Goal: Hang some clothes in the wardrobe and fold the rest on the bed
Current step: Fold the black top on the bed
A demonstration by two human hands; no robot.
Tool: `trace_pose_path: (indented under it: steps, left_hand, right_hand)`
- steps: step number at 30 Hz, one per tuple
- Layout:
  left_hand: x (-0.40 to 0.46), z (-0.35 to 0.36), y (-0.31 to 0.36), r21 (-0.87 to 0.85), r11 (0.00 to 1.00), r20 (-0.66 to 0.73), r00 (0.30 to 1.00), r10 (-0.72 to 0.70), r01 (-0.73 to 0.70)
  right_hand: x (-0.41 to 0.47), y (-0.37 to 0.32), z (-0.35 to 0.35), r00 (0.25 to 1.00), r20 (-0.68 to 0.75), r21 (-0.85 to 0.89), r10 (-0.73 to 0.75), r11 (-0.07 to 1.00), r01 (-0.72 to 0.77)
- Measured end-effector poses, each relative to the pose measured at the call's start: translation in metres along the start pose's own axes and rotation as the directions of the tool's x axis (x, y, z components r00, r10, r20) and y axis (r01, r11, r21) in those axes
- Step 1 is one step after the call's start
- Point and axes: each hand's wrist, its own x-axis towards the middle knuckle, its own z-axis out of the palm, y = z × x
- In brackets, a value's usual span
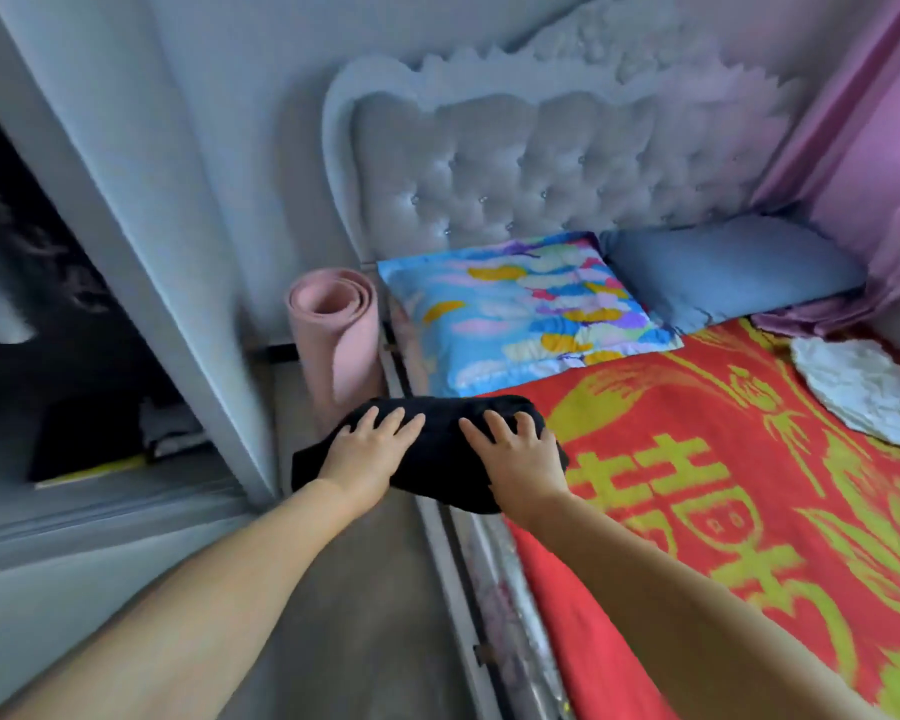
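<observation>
- The left hand [367, 449] is lying on top of a folded black cloth garment [437, 449], fingers spread and nearly straight, pressing rather than gripping.
- The right hand [515, 454] is resting on the same garment just beside the left, fingers splayed and slightly bent over the upper edge; whether the thumb is tucking under the cloth cannot be told.
- The black bundle is sitting at the near left corner of the bed, partly overhanging the red bedspread with yellow patterns [749, 511] and the bed's edge.
- A blue floral pillow [520, 309] is lying just behind the garment, with a plain grey-blue pillow [723, 267] beside it, both against the grey tufted headboard [567, 163].
- A rolled pink foam mat [333, 335] is standing upright between bed and wall.
- The open wardrobe with a pale sliding door frame [178, 283] is showing dark contents to the left.
- A white textured cloth [863, 392] is lying on the bedspread's far right.
</observation>
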Motion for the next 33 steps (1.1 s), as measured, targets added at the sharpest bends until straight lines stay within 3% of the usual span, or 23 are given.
trace_pose_path:
  steps: [8, 15, 20, 27, 33]
  left_hand:
    - [-0.134, 0.002, -0.241, 0.031, 0.951, 0.006, 0.951, -0.308, 0.308]
    - [-0.212, 0.022, -0.357, 0.03, 0.853, 0.041, 0.852, -0.522, 0.521]
    - [-0.218, 0.043, -0.425, 0.043, 0.819, 0.066, 0.817, -0.573, 0.572]
    - [-0.208, 0.084, -0.516, -0.012, 0.766, 0.236, 0.746, -0.623, 0.643]
    - [-0.199, 0.143, -0.61, -0.035, 0.794, 0.323, 0.759, -0.565, 0.607]
  right_hand:
    - [0.091, -0.241, -0.086, 0.953, -0.047, 0.026, -0.299, 0.954, 0.3]
    - [0.147, -0.384, -0.119, 0.847, -0.072, -0.024, -0.526, 0.85, 0.526]
    - [0.201, -0.454, -0.117, 0.8, -0.037, -0.009, -0.599, 0.801, 0.599]
    - [0.277, -0.539, -0.111, 0.73, 0.058, 0.003, -0.681, 0.732, 0.682]
    - [0.334, -0.624, -0.085, 0.742, 0.142, 0.02, -0.655, 0.751, 0.66]
